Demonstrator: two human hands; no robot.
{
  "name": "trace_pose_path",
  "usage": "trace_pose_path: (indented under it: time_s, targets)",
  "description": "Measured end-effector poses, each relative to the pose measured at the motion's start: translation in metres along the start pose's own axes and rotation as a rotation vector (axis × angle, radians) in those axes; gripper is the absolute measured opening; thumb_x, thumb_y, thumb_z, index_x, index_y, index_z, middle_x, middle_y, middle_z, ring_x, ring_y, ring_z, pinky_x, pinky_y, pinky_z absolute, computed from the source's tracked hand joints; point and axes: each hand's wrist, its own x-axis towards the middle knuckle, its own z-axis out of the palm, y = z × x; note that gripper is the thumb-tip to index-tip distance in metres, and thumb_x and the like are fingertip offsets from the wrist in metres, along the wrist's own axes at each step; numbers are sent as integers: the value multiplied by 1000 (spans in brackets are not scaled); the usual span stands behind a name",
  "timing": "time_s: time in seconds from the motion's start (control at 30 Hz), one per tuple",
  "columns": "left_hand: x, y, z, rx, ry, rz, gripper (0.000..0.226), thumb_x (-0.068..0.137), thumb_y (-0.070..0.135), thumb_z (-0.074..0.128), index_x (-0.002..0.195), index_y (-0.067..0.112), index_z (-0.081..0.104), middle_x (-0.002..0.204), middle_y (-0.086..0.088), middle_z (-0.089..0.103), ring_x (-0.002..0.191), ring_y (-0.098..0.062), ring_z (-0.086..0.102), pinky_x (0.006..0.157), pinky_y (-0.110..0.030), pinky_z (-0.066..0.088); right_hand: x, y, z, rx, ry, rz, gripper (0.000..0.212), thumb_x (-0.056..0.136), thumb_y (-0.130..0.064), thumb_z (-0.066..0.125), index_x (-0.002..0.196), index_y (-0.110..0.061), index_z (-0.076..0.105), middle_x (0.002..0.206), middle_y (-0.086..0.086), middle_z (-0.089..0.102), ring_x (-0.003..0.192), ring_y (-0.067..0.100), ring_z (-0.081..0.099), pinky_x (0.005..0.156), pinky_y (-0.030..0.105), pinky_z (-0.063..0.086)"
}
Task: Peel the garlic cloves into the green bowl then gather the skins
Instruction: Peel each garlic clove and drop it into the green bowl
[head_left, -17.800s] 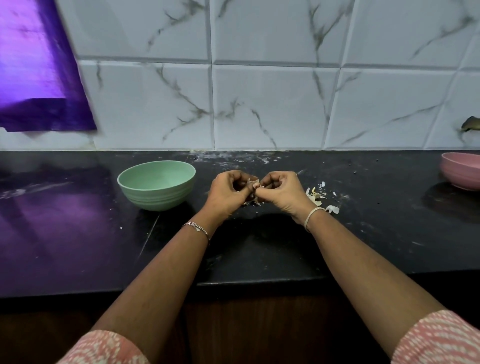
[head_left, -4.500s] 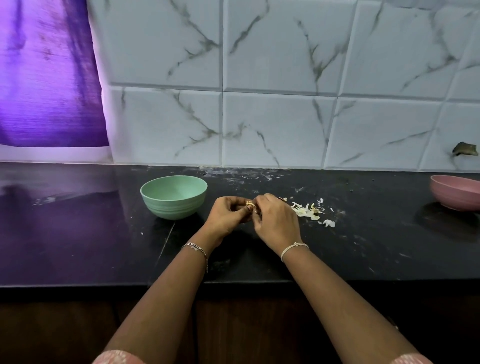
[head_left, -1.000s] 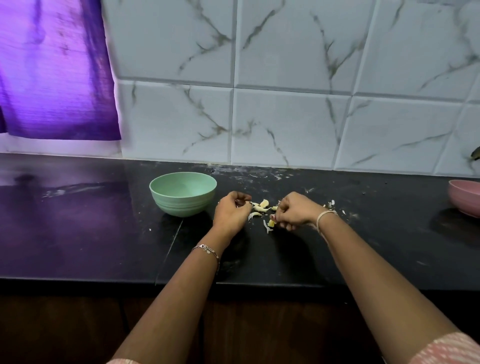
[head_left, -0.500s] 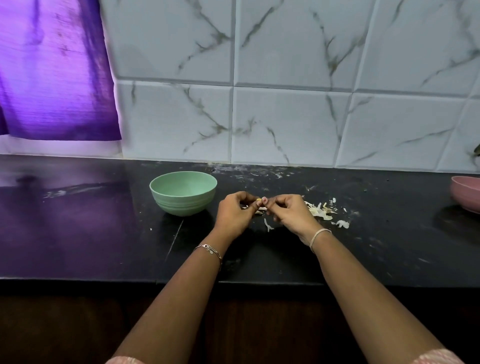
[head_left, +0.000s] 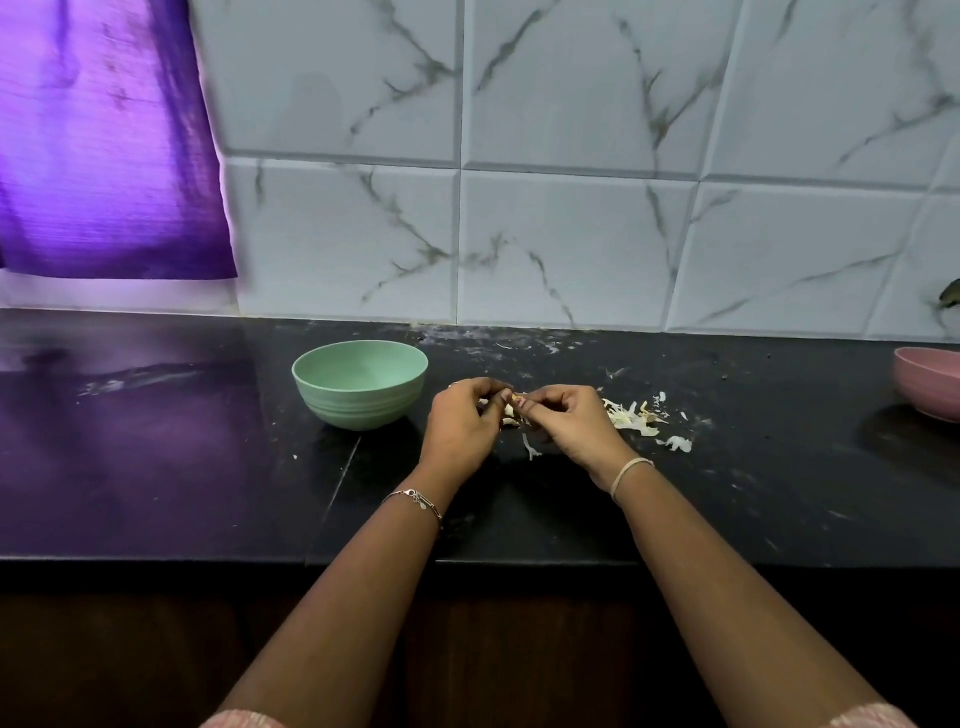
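My left hand (head_left: 465, 423) and my right hand (head_left: 569, 423) meet fingertip to fingertip just above the black counter, both pinching a small pale garlic clove (head_left: 515, 401) between them. More pale cloves or skins lie partly hidden under my fingers. The green bowl (head_left: 360, 383) stands upright just left of my left hand; its inside looks bare from here. A loose pile of whitish garlic skins (head_left: 634, 415) lies right of my right hand, and one stray skin strip (head_left: 530, 449) lies in front of my hands.
A pink bowl (head_left: 930, 382) stands at the counter's far right edge of view. The black counter (head_left: 156, 457) carries white specks and scraps near the tiled wall. A purple curtain (head_left: 98, 135) hangs at the upper left. The counter's front edge runs below my forearms.
A second ago my hands were apart, the right one down at the skins; they came together on a clove half a second ago and have held that pinch since.
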Motion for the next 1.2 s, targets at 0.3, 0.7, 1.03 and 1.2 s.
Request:
trace_pose_path:
  time_s: [0.3,0.7,1.03,1.2]
  targets:
    - [3,1,2,54,-109,47,23,94,17,58,111,23,71,101,-6,69,92,-22,65,86,-41,54,5,4,2,-149,42,-8,16,84,-20,72,68,-21,75,77,-3,74,73,10,65,76,33,52]
    - [-4,10,-3,-239,-195,-90,23,95,5,56,94,21,72,92,-8,71,78,-17,65,76,-31,57,1,-3,1,-124,51,-6,14,80,-11,73,70,-2,72,59,-1,61,56,6,50,56,19,41]
    - [-6,16,-5,-391,-120,-17,28,89,-8,59,88,17,73,91,-6,73,83,-17,70,80,-32,58,4,-8,0,238,74,183,19,88,1,60,71,-3,67,58,6,62,53,11,56,51,17,49]
    - [-4,15,-5,-357,-62,-9,35,88,-7,59,85,25,73,91,-8,74,84,-27,71,81,-41,59,3,-9,-1,364,78,199,14,90,-3,63,77,-2,70,69,9,68,60,14,62,57,19,54]
